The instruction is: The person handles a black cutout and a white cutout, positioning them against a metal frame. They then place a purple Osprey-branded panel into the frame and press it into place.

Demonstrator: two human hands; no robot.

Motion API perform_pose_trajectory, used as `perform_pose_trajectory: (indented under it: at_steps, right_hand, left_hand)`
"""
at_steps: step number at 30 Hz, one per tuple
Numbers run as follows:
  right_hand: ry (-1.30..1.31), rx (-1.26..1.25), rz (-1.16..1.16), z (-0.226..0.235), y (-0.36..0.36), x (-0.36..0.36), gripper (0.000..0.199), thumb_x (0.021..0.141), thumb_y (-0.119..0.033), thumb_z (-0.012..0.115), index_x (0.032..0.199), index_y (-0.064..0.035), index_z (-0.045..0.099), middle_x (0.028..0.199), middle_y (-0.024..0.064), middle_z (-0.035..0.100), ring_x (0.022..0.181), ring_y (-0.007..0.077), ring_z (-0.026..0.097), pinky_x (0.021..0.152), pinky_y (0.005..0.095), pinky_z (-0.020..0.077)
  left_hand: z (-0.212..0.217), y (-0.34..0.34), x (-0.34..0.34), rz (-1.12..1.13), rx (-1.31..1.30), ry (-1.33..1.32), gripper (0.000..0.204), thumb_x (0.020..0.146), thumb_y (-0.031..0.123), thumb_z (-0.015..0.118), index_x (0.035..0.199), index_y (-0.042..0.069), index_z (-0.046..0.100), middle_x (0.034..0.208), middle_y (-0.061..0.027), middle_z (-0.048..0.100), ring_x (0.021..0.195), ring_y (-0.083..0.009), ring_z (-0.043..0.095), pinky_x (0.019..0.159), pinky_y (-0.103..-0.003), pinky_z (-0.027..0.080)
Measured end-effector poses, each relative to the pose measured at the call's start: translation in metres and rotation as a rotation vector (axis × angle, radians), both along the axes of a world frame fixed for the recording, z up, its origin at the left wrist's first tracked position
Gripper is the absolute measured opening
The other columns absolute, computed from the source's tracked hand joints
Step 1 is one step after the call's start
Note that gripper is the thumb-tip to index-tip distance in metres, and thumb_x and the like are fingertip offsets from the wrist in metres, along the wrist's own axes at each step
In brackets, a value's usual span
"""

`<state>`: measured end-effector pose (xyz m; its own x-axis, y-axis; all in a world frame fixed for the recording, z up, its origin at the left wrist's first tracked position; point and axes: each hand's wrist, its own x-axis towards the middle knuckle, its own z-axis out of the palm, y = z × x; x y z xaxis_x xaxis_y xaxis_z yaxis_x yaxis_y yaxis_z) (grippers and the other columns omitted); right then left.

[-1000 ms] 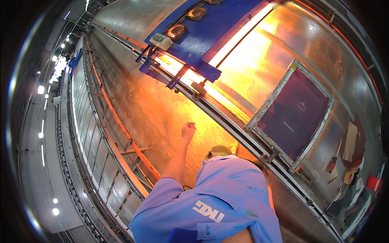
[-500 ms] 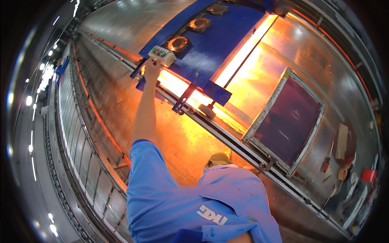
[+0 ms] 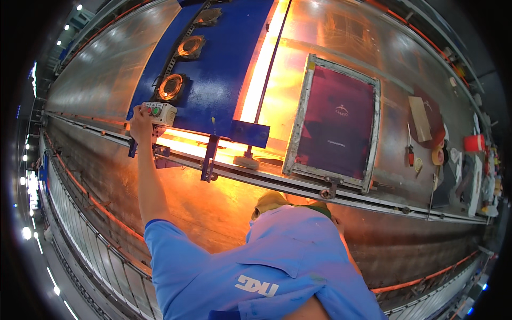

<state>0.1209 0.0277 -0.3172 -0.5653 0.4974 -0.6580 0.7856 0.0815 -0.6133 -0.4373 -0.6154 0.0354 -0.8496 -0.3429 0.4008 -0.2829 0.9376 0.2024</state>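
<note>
My left hand (image 3: 141,122) is at the left end of a small pale push-button box (image 3: 167,114) with green and red buttons. Its fingers are curled over the box's edge, near the buttons. The box sits on the front edge of a large blue heater hood (image 3: 213,80) with round vents glowing orange. Bright orange light spills out from under the hood. A strip of my right forearm (image 3: 348,248) shows beside my blue shirt; the right hand itself is hidden.
Right of the hood a framed printing screen (image 3: 290,144) with dark purple mesh lies on the long metal table (image 3: 397,176). A rail (image 3: 298,188) runs along the near edge. Farther right are a wooden strip (image 3: 419,118), a screwdriver (image 3: 410,154), tape and a red container (image 3: 473,143).
The view has turned, so the hood and screen appear farther left and straighter. My left hand stays at the button box, its fingers now farther over the box's left end.
</note>
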Motion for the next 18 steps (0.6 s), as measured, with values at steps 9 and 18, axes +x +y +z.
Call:
perform_pose_trajectory:
  at_steps: [9, 18]
  right_hand:
    - [-0.093, 0.052, 0.050, 0.036, -0.011, -0.048, 0.043, 0.093, -0.040, 0.069, 0.119, -0.0073, 0.075, 0.113, 0.0153, 0.075, 0.104, 0.0275, 0.071, 0.095, 0.0378, 0.0519]
    - [-0.018, 0.059, -0.059, 0.038, -0.005, -0.046, 0.043, 0.095, -0.035, 0.067, 0.124, -0.0035, 0.071, 0.115, 0.0160, 0.074, 0.105, 0.0273, 0.070, 0.095, 0.0361, 0.0513]
  left_hand:
    - [0.004, 0.030, 0.019, -0.106, -0.144, 0.013, 0.057, 0.107, 0.052, 0.040, 0.089, 0.004, 0.064, 0.094, -0.0167, 0.069, 0.093, -0.0405, 0.065, 0.079, -0.054, 0.049]
    - [-0.013, 0.043, 0.034, -0.168, 0.260, 0.070, 0.052, 0.106, 0.046, 0.050, 0.136, 0.005, 0.057, 0.127, -0.0188, 0.066, 0.122, -0.0377, 0.060, 0.096, -0.045, 0.049]
